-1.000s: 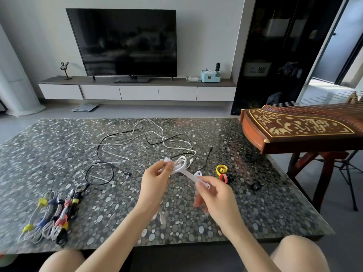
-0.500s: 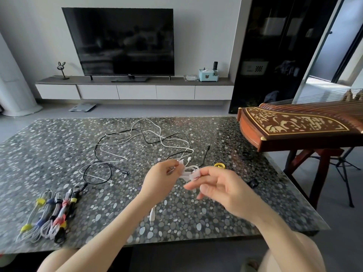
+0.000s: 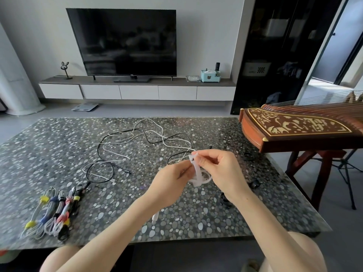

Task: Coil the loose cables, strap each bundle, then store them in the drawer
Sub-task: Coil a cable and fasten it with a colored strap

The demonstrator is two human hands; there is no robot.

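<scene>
While left hand (image 3: 169, 182) and right hand (image 3: 223, 169) pinch white strap (image 3: 197, 174), loose cables (image 3: 146, 138) beyond, bundles (image 3: 53, 213) at table (image 3: 255, 222) edge

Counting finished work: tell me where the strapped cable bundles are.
Head view: the strapped bundles lie side by side near the front left corner of the table, left of the left hand, nearer than the loose cables.

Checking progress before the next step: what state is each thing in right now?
left hand: pinches white cable coil
right hand: pinches white strap
white strap: end loose, unfastened
loose cables: tangled on table
finished bundles: strapped, side by side
TV: off
drawers: shut
</scene>
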